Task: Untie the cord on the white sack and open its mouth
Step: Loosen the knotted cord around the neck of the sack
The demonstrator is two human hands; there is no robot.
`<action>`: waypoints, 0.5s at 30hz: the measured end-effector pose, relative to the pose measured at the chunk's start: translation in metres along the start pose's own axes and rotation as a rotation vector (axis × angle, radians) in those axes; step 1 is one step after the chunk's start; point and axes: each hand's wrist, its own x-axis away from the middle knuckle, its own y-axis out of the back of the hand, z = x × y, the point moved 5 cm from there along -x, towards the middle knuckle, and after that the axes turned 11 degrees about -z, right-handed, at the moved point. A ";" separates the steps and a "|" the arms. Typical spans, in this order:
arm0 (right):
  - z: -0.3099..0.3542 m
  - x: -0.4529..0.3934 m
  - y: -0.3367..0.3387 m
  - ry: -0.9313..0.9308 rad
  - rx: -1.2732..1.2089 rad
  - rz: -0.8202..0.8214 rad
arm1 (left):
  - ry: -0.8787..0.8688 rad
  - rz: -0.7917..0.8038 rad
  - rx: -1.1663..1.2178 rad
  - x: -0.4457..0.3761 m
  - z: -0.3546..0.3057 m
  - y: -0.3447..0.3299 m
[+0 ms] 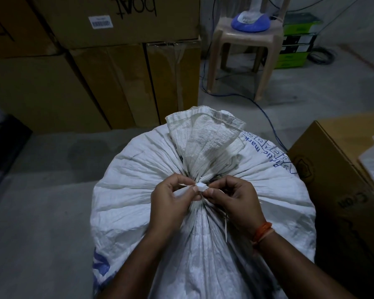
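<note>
A full white woven sack [138, 190] with blue print stands on the floor in front of me. Its neck is gathered tight and the loose mouth [205, 134] fans up above the tie. A white cord [200, 187] is knotted around the neck, with thin loose ends hanging down toward me. My left hand [171, 199] pinches the knot from the left. My right hand [235, 201], with an orange thread band at the wrist, pinches it from the right. Both thumbs and forefingers meet at the knot.
Stacked cardboard boxes [95, 72] stand behind on the left. A beige plastic stool [242, 50] with a blue and white object on it stands at the back, with cables on the floor around it. Another cardboard box [337, 169] sits close on the right.
</note>
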 end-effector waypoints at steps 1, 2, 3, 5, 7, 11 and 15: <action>0.000 0.000 0.000 0.001 0.004 -0.001 | 0.004 0.001 0.002 0.000 0.000 0.000; 0.000 0.000 -0.001 0.002 0.010 -0.002 | 0.009 0.001 0.007 0.001 0.000 -0.001; 0.000 0.000 -0.001 0.001 0.014 -0.002 | 0.010 0.002 0.013 0.001 0.000 -0.001; 0.000 0.001 -0.001 0.003 0.016 -0.004 | 0.009 0.003 0.018 0.001 0.000 -0.001; 0.001 0.001 0.000 0.007 0.020 -0.001 | 0.007 0.007 0.022 0.000 0.000 -0.001; 0.008 -0.002 0.005 0.018 0.002 0.048 | -0.011 0.014 0.040 -0.002 0.002 -0.001; 0.015 -0.001 0.008 0.053 -0.002 0.092 | -0.022 0.014 0.064 -0.005 0.003 -0.001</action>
